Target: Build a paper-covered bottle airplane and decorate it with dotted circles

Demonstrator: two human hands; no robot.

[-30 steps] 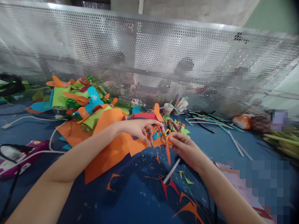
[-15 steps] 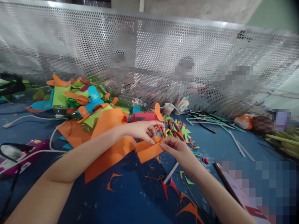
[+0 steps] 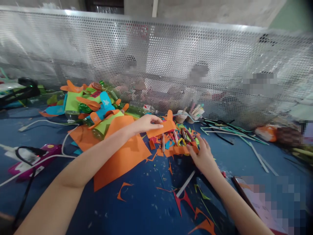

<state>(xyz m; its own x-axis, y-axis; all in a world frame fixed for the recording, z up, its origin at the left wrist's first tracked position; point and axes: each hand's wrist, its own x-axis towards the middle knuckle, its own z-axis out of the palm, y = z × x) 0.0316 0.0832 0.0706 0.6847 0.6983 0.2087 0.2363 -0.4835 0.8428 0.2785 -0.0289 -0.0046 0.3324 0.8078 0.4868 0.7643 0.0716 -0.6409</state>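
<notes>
My left hand (image 3: 148, 123) pinches a piece of orange paper (image 3: 162, 128) and holds it just above the pile of paper scraps. My right hand (image 3: 203, 154) lies with fingers spread on the scrap heap (image 3: 177, 143), touching orange cut-offs beside scissors with coloured handles (image 3: 183, 136). A large orange sheet (image 3: 122, 153) lies under my left forearm on the blue table (image 3: 137, 209).
Bottles wrapped in coloured paper (image 3: 97, 109) are heaped at the back left. A purple glue gun (image 3: 31, 158) with white cable lies at the left. Small cups with sticks (image 3: 189, 114) and loose strips (image 3: 232, 130) sit before the perforated metal screen (image 3: 156, 62). A phone (image 3: 259, 202) lies bottom right.
My left hand took the orange piece and lifted it back over the pile. My right hand let go of it and reached forward, opening onto the scraps. The camera shifted slightly.
</notes>
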